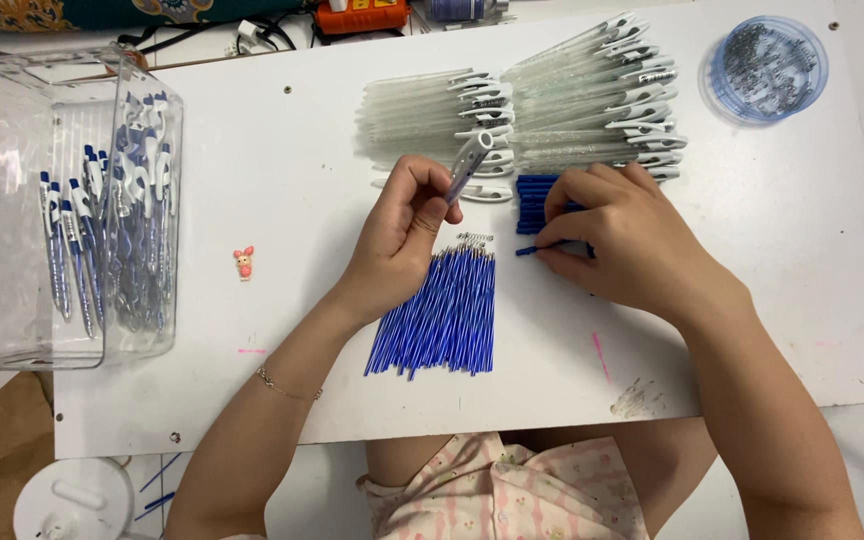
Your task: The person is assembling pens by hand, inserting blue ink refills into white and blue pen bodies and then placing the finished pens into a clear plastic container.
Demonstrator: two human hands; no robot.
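Nearest us on the white table [252, 200] lies a fan of thin blue ink refills [437, 318], long axes running away from us. Above it, our left hand [397, 240] is closed around a clear pen barrel with a white clip [470, 162], tilted up-right. Our right hand [617, 240] pinches a short blue plastic piece [529, 250], lying crosswise just right of the barrel; its far end is hidden. Beyond lie stacked clear pen barrels [552, 110].

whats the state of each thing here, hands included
left hand: closed on a pen barrel, tilted
right hand: pinching a small blue piece on the white board
blue refills: loose pile, lying flat
empty barrels: stacked in rows
clear bin: open, holding finished pens
round dish: full of springs
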